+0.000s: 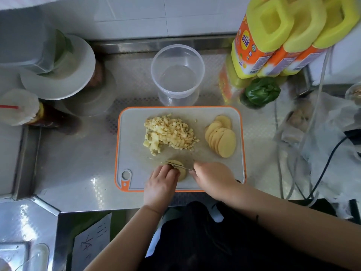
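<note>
kitchen | steel counter (78,169) | cutting board (134,171) | oil jugs (273,40)

One orange-rimmed grey cutting board (132,153) held one diced potato heap (170,133), one fan of round slices (221,137), one small slice stack (182,174), one thin knife (183,167), behind it one clear plastic tub (175,97), one green pepper (261,92), three yellow jugs (269,30).

The cutting board (134,145) is pale grey, rimmed orange; the potato slices (221,137) are pale yellow; the pepper (261,92) is dark green; the bottles (273,36) are yellow, labelled orange.

Board (132,153): diced pile (170,133) left, slice row (220,137) right, slice stack (181,174) front; tub (177,75) behind board, pepper (261,92) right of tub.
</note>
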{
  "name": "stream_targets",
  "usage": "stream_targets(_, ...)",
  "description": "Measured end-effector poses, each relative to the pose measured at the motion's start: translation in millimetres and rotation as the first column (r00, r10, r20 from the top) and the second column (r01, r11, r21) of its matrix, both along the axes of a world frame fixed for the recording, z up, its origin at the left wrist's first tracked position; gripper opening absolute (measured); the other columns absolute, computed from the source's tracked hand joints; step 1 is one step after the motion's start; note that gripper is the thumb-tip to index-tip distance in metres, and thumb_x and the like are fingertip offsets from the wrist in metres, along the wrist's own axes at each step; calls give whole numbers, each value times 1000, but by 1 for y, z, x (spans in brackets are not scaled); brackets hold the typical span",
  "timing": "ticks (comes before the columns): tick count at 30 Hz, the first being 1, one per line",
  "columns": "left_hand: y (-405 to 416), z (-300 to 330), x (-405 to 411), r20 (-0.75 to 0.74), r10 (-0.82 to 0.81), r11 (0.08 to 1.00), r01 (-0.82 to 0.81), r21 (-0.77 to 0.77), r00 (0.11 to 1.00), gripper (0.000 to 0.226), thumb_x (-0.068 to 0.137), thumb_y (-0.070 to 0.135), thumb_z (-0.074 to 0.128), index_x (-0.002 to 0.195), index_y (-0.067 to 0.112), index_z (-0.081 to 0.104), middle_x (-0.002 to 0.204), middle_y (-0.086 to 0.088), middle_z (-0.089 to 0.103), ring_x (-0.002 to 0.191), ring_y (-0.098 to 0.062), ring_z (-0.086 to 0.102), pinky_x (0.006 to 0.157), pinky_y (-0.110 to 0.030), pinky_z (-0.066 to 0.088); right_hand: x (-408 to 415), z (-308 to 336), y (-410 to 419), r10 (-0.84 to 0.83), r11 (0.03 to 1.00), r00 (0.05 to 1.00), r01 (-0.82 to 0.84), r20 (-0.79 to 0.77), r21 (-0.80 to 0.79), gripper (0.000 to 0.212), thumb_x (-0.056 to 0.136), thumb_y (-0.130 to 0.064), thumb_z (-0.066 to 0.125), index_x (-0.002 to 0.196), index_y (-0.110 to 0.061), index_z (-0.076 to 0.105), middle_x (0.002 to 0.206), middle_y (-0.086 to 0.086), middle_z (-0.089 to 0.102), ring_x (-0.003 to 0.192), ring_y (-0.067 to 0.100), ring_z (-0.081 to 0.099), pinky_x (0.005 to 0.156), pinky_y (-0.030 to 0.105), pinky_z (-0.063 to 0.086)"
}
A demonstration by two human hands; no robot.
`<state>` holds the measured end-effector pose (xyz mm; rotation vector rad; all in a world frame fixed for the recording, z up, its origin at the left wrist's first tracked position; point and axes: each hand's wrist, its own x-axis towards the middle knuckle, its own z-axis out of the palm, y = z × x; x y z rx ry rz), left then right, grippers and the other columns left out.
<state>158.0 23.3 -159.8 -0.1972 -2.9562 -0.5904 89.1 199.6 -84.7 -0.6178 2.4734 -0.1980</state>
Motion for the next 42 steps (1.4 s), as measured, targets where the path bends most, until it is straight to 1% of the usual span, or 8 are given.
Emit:
stream_targets(7,0,-5,1,-20,25,999,-24,43,999,3,85,15,72,86,13,72,90,-1,66,85,-24,58,62,-36,54,-1,-3,-5,16,999,999,-15,-27,36,25,91,-26,62,75,-12,51,51,-6,17,40,10,12,42,23,6)
stream_targets(20,-2,-17,5,-94,35,987,-20,157,995,16,93,17,64,86,5,73,96,-7,68,87,-27,60,74,-36,53,-9,-18,-4,46,989,990,-64,133,134,18,92,3,46,86,-11,37,61,0,31,50,13,28,44,27,17)
stream_targets(25,-4,-14,3,-126,4,991,13,133,992,14,94,15,63,88,6,71,95,-8,67,86,-29,60,70,-41,54,-10,-27,-2,61,990,991,-75,121,118,8,98,-7,44,101,-6,52,64,1,36,58,20,40,47,28,26)
stream_targets(29,-3,31,-6,-176,-23,992,44,114,984,10,95,15,57,97,8,65,97,-12,65,85,-33,59,73,-42,50,-10,-30,-1,31,995,989,-43,143,86,22,103,-19,38,109,-4,53,94,12,63,75,27,54,60,33,36)
stream_targets(32,6,71,-54,174,-6,996,22,-90,985,46,101,39,31,104,15,71,107,-6,64,100,-30,54,86,-42,43,-7,-32,-1,34,996,999,-37,37,87,25,102,-25,40,102,-6,56,90,10,65,76,28,60,56,31,35)
stream_targets(35,14,74,-87,596,-83,915,298,-272,798,66,103,48,6,128,24,62,126,-3,60,121,-26,46,100,-40,34,-2,-33,-3,14,994,1000,-17,27,108,22,100,-22,44,101,-5,57,79,7,60,72,29,58,46,26,22)
stream_targets(38,15,64,-96,700,-99,894,373,-250,707,69,104,49,5,130,20,62,134,-5,58,129,-27,44,105,-41,33,-3,-29,-3,-1,995,1000,0,12,102,22,100,-22,43,100,-6,58,63,1,39,65,25,45,44,26,17)
stream_targets(42,14,63,-101,739,-84,879,399,-261,669,72,103,51,4,125,18,64,128,-5,61,126,-26,46,103,-42,35,-3,-16,-2,-7,999,1000,7,2,37,32,102,-33,38,101,-7,57,71,3,45,66,25,45,45,27,19)
